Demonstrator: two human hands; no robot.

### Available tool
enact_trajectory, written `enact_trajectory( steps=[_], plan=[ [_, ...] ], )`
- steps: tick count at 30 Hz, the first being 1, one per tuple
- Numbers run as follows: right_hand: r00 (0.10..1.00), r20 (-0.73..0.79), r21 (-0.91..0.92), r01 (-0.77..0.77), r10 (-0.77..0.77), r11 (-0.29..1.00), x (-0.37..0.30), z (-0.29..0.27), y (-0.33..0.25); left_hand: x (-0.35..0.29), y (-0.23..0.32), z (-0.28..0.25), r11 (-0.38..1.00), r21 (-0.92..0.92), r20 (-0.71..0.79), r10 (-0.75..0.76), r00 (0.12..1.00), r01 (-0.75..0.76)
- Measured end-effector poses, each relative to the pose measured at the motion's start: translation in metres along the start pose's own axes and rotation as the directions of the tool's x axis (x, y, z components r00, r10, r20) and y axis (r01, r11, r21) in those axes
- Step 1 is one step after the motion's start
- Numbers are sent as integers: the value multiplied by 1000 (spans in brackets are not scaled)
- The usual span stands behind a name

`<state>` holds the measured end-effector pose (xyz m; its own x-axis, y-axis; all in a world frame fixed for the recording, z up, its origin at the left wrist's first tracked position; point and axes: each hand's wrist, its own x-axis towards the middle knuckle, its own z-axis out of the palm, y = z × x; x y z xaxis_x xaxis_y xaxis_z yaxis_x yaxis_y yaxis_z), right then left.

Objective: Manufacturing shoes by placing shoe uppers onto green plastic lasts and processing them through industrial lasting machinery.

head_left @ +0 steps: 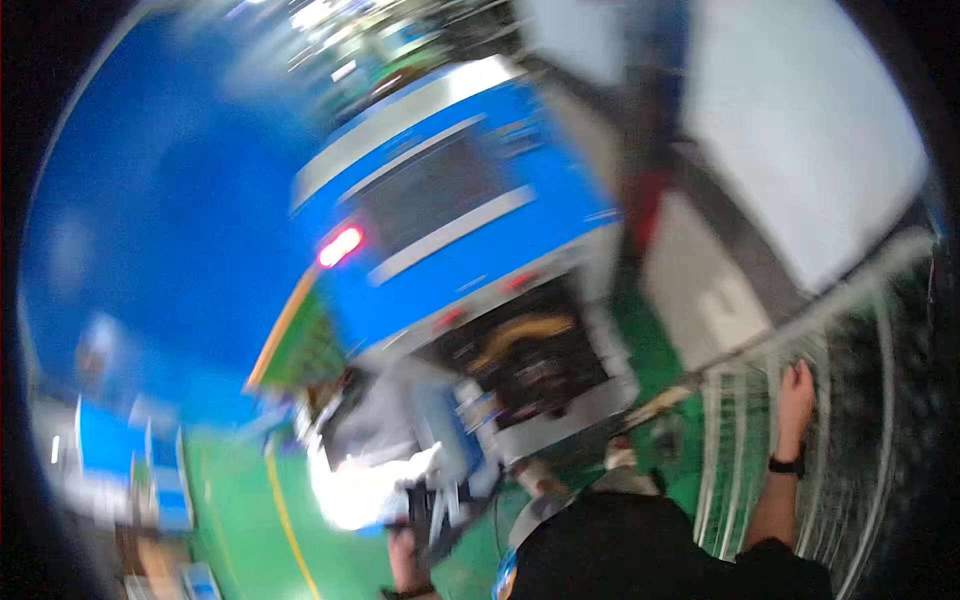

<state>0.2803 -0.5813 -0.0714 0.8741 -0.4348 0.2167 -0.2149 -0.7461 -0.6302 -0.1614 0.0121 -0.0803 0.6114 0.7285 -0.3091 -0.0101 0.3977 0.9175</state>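
The right hand [797,392] is showing against the pale barred rack [823,410] at the right; blur is leaving its grip impossible to tell. The left hand [405,560] is appearing below the glaring white item [365,490], its grip equally unclear. Standing right of the blue machine [560,190], the rack is looking stiff and probably heavy, its upper rail [862,278] seemingly offering the firmest hold.

On my feed a green floor [235,510] with a yellow line [290,532] bears a blue-and-white machine [470,268], with a pale wire rack [850,298] at right. The machine's dark bed [580,372] holds a curved tan shape [525,328] (too blurred for me to name).
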Motion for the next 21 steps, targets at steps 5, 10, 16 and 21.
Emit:
enact_trajectory(
  steps=[5, 10, 16, 21],
  plan=[
    [603, 362, 551, 477, -711, 685, -149, 86, -254, 58, 12, -97, 869, 482, -318, 53, 947, 113],
    [112, -193, 651, 758, -975, -42, -270, 82, -481, 102, -35, -251, -105, 965, -261, -367, 893, 239],
    [156, 8, 121, 980, -988, 156, -325, 147, -553, 219, 54, -191, 307, 947, -138, 122, 983, 95],
    [83, -88, 0, 997, -993, 83, -323, 176, -541, 390, 30, -262, 428, 902, -141, 402, 905, -50]
  ],
)
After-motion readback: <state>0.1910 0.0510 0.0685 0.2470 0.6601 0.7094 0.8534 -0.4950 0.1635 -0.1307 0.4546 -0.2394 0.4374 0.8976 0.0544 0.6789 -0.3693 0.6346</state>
